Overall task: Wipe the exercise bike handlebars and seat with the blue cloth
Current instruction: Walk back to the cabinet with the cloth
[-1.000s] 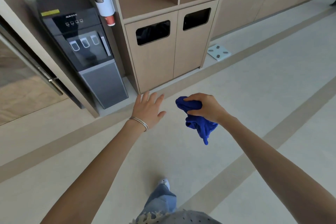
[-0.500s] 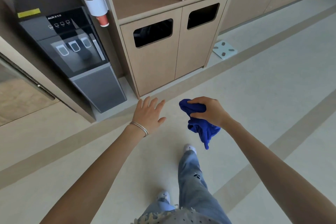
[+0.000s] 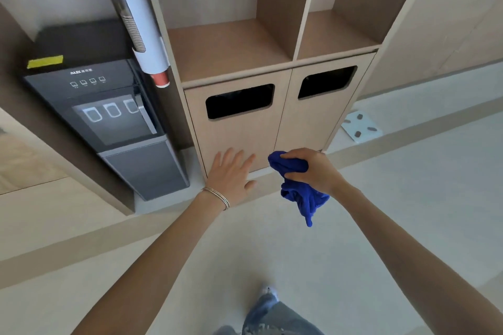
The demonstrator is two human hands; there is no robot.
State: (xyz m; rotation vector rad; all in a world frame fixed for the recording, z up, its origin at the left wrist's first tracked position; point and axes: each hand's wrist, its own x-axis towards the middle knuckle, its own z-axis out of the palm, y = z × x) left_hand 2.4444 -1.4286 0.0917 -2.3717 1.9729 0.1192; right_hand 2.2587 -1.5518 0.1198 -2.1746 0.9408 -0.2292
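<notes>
A dark water dispenser [image 3: 109, 117] stands at the floor's far-left edge, with a cup tube [image 3: 141, 27] mounted just beside it. To its right, a wooden cabinet [image 3: 245, 136] has two slotted doors beneath open shelves. A white scale [image 3: 360, 126] lies near the cabinet's right corner.

Both bare arms reach forward and down, side by side. The left hand [image 3: 231, 177] is flat, palm down, fingers straight and slightly spread. The right hand [image 3: 315, 171], just beside it, curls its fingers round a bunched cloth [image 3: 304, 198].

Wood bin cabinet [image 3: 239, 128] w/ water dispenser [image 3: 109, 117], beige floor [image 3: 408, 198].
</notes>
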